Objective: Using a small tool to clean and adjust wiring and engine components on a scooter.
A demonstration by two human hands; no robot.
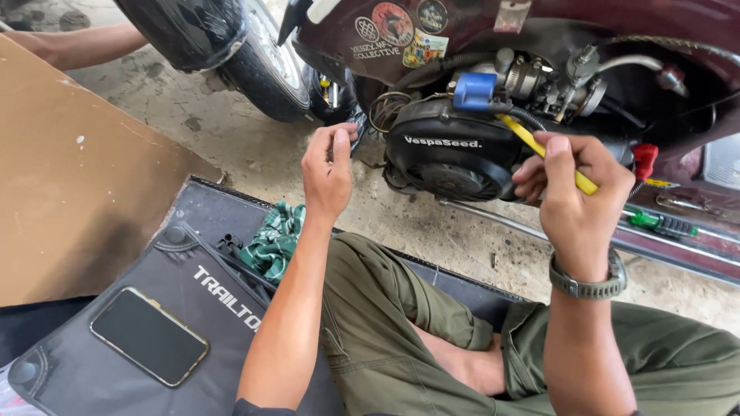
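Screwdriver [544, 152] with a yellow handle sits clenched in the right hand [580, 186], its shaft angled up toward the carburettor [549, 83] above the black engine fan cover [451, 154] of the maroon scooter [539, 31] — a slip off the screw head, I judge, could send the tip into the hoses or the blue cap [474, 90] beside it. Left hand [327, 171] is curled at the cover's left edge, apparently pinching something too small to tell. Seated on a black mat [100, 370] over stained concrete [231, 139] — phone [149, 336], checked green rag [274, 240], brown board [69, 185], a tyre [266, 69] close by.
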